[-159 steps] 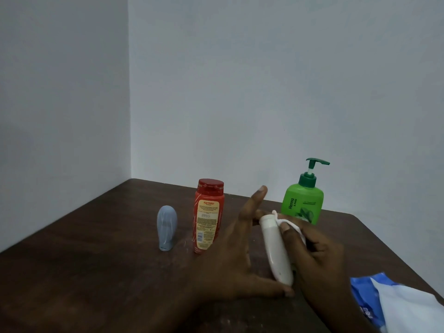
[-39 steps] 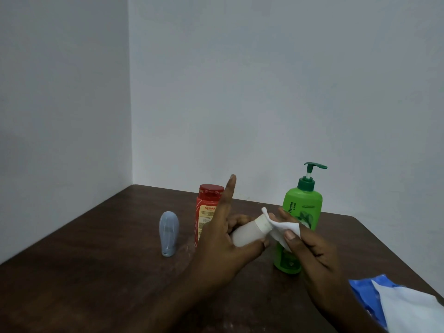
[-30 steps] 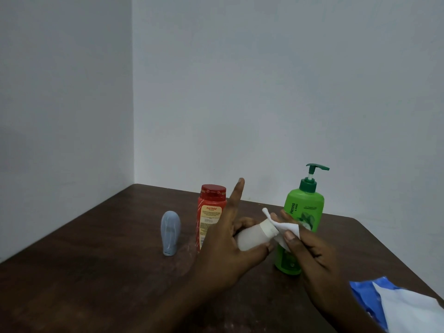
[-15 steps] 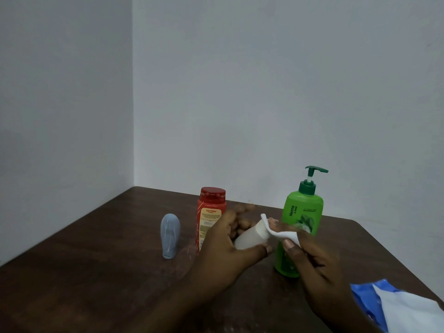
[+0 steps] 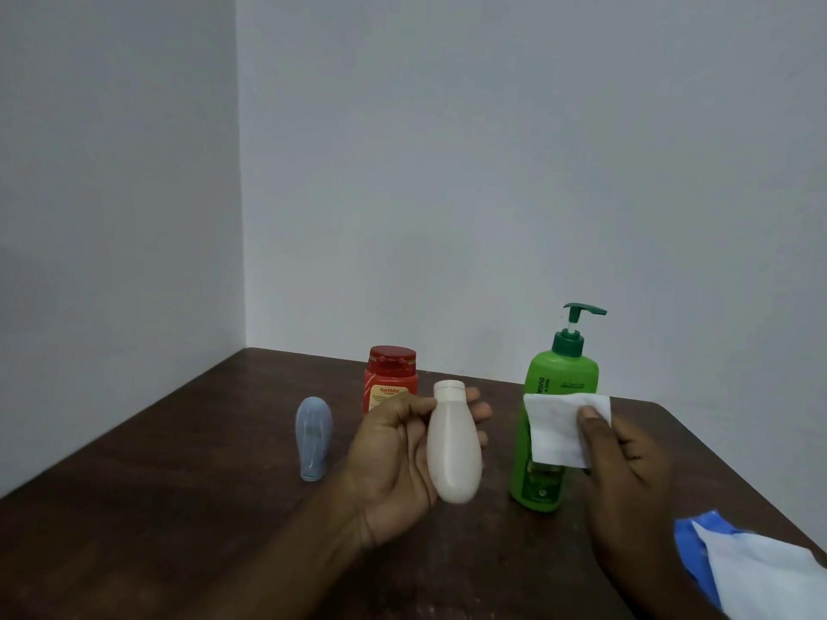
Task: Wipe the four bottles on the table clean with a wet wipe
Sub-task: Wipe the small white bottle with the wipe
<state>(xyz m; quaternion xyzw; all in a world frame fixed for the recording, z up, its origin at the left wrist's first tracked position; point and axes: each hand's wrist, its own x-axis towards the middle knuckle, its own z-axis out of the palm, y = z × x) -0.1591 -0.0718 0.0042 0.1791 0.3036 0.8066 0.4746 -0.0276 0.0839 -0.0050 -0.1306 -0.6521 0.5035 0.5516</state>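
Note:
My left hand (image 5: 394, 458) holds the white bottle (image 5: 453, 445) upright above the table, cap up, thumb and fingers curled round it. To its right, my right hand (image 5: 626, 463) pinches a white wet wipe (image 5: 559, 429), which hangs in front of the green pump bottle (image 5: 559, 382). The wipe is apart from the white bottle. A red bottle (image 5: 391, 380) stands behind my left hand, partly hidden. A small grey-blue bottle (image 5: 313, 436) stands at the left.
The dark wooden table (image 5: 179, 507) sits in a corner, with walls at the left and behind. A blue and white wipe pack (image 5: 756, 570) lies at the table's front right edge.
My left hand has turned the white bottle from lying sideways to upright. My right hand has drawn the wipe off its cap and to the right.

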